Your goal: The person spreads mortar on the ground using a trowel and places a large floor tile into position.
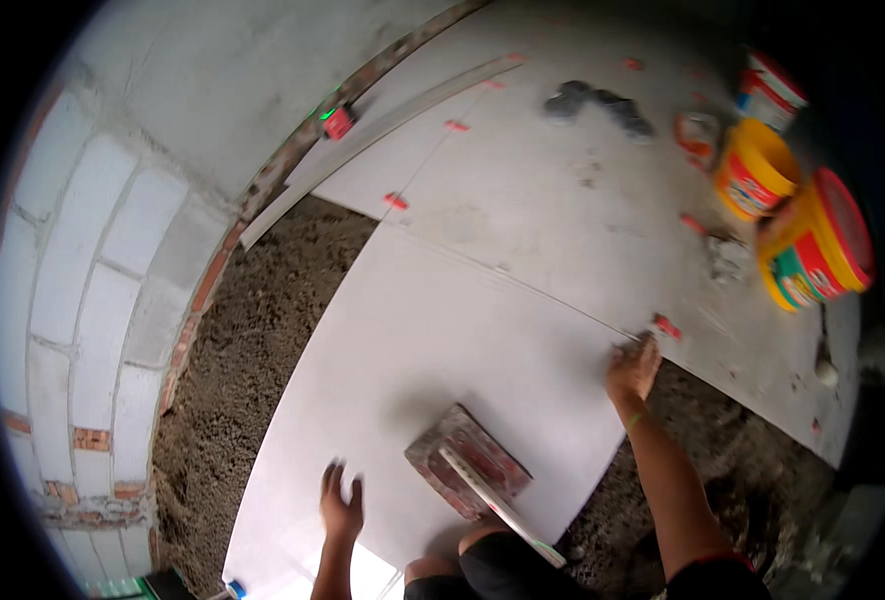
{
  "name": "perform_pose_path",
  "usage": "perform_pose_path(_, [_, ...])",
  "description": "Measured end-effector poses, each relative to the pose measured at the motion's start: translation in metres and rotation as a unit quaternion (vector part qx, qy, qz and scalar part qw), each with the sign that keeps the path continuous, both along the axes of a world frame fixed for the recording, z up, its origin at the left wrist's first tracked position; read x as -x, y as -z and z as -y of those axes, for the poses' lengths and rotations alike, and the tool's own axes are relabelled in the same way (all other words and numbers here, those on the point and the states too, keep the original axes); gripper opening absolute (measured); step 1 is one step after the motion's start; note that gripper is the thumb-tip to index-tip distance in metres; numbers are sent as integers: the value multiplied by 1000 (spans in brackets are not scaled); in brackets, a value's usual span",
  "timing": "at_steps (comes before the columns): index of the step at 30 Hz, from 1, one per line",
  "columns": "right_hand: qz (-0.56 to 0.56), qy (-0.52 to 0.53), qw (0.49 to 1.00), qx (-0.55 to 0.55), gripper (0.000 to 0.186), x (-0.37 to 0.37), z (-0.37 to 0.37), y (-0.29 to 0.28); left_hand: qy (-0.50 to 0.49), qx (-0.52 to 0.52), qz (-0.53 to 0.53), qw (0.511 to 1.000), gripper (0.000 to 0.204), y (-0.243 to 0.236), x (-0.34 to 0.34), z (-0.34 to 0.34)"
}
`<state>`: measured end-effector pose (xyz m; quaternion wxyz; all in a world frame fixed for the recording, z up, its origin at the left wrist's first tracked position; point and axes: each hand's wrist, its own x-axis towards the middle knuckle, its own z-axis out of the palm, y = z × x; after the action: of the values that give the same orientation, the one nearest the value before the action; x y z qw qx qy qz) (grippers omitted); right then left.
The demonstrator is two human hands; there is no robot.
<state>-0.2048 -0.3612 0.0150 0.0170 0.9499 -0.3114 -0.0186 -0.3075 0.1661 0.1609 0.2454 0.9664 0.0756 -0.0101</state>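
A large pale tile (pixel 412 310) lies in front of me, its far edge meeting a row of laid tiles (pixel 552 210). My right hand (pixel 634 370) rests at the tile's far right corner with its fingers stretched out along the seam, beside a red levelling wedge (pixel 666 326). Over the near left part of the tile, my left hand (pixel 342 508) holds nothing and has its fingers apart. Between my hands, a worn flat tamping board (pixel 457 440) sits on the tile, with a long pale handle (pixel 497 505) slanting toward my knees.
Rough mortar (pixel 252 330) borders the tile on the left, with more at the right. A long straightedge (pixel 392 120) and a red laser level (pixel 337 122) lie by the block wall (pixel 102 240). Yellow buckets (pixel 752 170), dark gloves (pixel 602 103) and several red wedges (pixel 395 201) stand farther off.
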Motion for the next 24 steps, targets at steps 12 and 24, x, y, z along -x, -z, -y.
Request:
perform_pose_path(12, [90, 78, 993, 25, 74, -9, -23, 26, 161, -159, -21, 974, 81, 139, -361, 170])
perform_pose_path(24, [98, 77, 992, 15, 77, -11, -29, 24, 222, -120, 82, 964, 68, 150, -443, 184])
